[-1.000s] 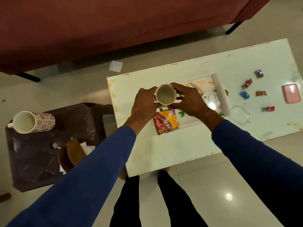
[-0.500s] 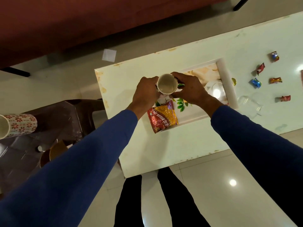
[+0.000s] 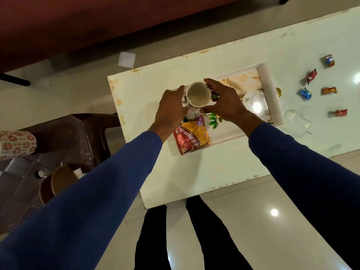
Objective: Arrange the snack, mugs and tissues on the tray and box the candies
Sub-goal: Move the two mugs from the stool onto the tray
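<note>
The room is dim and warm-toned around me. Light falls from overhead: one hard white glare spot sits on the tray (image 3: 269, 90) right of my hands, a smaller one on the glossy floor tile (image 3: 274, 212) below the table (image 3: 194, 172), and another at the table's far right edge. The sofa (image 3: 97, 20) beyond the table sinks into dark red shadow. My sleeves blur toward the frame's bottom corners, and the table's edges bow from wide-angle distortion.
</note>
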